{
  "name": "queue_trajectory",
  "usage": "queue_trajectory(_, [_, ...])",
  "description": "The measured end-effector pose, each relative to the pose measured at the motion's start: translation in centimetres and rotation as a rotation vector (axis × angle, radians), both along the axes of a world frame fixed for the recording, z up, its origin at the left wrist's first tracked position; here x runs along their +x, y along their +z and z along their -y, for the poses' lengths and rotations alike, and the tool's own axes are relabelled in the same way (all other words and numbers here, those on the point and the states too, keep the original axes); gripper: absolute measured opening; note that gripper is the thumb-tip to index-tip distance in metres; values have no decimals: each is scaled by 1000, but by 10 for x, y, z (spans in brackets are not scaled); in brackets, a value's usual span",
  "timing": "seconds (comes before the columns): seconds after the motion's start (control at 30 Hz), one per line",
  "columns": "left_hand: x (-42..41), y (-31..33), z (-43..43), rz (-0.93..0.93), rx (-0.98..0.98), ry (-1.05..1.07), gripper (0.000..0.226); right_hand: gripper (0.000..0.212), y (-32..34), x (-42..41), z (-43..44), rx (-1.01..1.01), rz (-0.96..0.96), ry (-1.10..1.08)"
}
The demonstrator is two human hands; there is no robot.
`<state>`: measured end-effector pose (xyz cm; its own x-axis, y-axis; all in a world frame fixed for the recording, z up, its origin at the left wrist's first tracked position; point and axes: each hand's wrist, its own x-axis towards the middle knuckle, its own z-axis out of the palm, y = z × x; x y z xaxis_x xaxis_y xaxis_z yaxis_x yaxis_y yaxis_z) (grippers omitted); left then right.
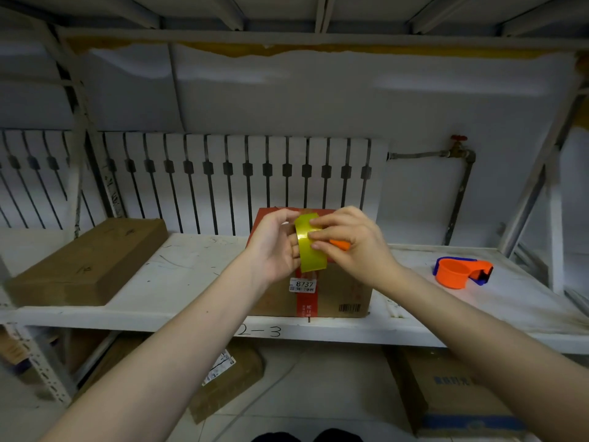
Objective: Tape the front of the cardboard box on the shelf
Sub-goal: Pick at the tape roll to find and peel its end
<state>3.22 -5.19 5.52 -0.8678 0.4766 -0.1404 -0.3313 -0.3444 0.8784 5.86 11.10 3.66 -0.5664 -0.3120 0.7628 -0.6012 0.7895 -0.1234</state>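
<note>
A cardboard box [338,291] with a red strip and a white label reading 8737 stands at the front edge of the white shelf [178,282]. In front of its top I hold a roll of yellow tape [308,247] with an orange core. My left hand [274,247] grips the roll from the left. My right hand [353,244] rests on it from the right, fingers pressing on the tape's outer face. The roll and both hands hide the upper front of the box.
An orange and blue tape dispenser [460,271] lies on the shelf to the right. A long flat brown box [86,260] lies at the left. Behind the shelf is a white radiator [223,180]. More cartons [455,397] sit on the floor below.
</note>
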Motion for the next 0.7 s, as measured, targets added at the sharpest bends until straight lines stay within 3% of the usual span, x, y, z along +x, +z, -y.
queue_trajectory(0.13, [13, 6, -3, -54, -40, 43, 18, 22, -2, 20, -4, 211, -179, -14])
queue_trajectory(0.23, [20, 10, -4, -70, -23, 38, 13, 20, -3, 33, -9, 202, -181, 19])
queue_trajectory(0.37, [29, 15, -1, -146, -44, 15, 23, 16, 5, 49, -11, -199, -88, -26])
queue_trajectory(0.43, [33, 16, -2, -167, -71, 24, 30, 14, 11, 55, -7, -390, 67, -120])
queue_trajectory(0.53, [39, 13, -4, -205, -61, 54, 29, 18, 12, 57, 1, -547, 354, -71])
queue_trajectory(0.63, [45, 12, -7, -184, 79, 20, 17, 29, 3, 61, 2, -322, 462, -47])
queue_trajectory(0.7, [48, 13, -10, -120, 177, -18, 15, 30, -7, 61, -7, -120, 388, -112])
